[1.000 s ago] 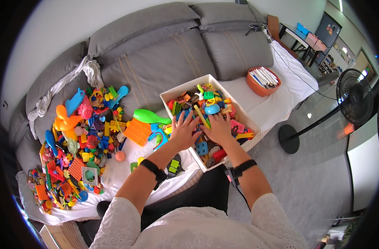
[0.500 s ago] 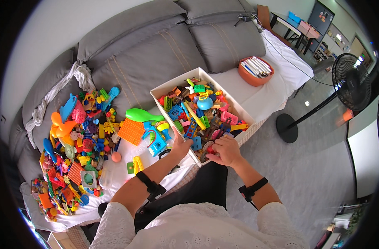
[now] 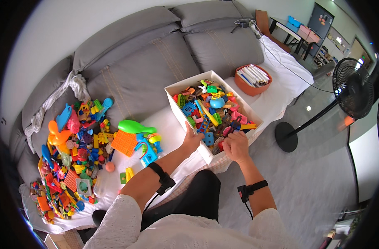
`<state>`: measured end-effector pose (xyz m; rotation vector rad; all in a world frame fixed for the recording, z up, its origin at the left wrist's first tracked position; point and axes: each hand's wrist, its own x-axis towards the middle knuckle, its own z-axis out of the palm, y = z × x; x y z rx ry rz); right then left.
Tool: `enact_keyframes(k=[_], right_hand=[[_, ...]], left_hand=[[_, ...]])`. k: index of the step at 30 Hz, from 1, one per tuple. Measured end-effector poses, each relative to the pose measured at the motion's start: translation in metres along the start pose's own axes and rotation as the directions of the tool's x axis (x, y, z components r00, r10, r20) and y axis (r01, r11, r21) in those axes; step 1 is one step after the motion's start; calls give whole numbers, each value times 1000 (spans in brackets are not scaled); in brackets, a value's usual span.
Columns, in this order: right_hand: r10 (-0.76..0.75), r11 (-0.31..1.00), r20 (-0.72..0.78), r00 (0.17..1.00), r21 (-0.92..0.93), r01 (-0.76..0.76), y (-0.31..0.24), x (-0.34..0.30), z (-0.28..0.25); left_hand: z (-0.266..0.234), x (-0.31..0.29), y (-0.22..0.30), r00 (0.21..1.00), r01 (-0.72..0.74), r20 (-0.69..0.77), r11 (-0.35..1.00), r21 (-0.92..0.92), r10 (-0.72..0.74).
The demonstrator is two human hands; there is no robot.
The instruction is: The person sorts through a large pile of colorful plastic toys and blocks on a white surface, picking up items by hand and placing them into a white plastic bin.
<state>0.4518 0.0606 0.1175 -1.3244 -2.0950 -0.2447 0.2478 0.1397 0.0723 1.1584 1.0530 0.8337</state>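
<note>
A white rectangular box point(image 3: 205, 154) stands on the sofa seat, heaped with small colourful toys point(image 3: 206, 108). My left hand point(image 3: 192, 140) grips the box's left wall near its front corner, the fingers partly hidden by the wall. Closed over the near right edge is my right hand point(image 3: 236, 147), its fingertips curled inside beside the toys. Left of the box lie a green bowling pin point(image 3: 136, 127), an orange studded building plate point(image 3: 124, 143) and a blue toy point(image 3: 148, 155) with an arched top.
A large heap of mixed toys point(image 3: 79, 155) spreads over the sofa's left end. Behind the box, an orange-brown bowl point(image 3: 253, 89) holds many white pens. A black standing fan point(image 3: 352, 88) is on the floor at right, with a cable point(image 3: 287, 71) running toward it.
The box has shifted right along the seat with both my hands on it. A wider gap now shows between it and the green bowling pin. The view has also moved slightly.
</note>
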Motion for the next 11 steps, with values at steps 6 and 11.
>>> enact_keyframes(k=[6,11], right_hand=[[158,974,-67,985,-151,-167,60,12,16],[126,983,-30,992,-134,-129,42,38,36]], left_hand=[[25,69,18,989,76,128,996,35,-80],[-23,48,3,967,-184,236,911,368,100]])
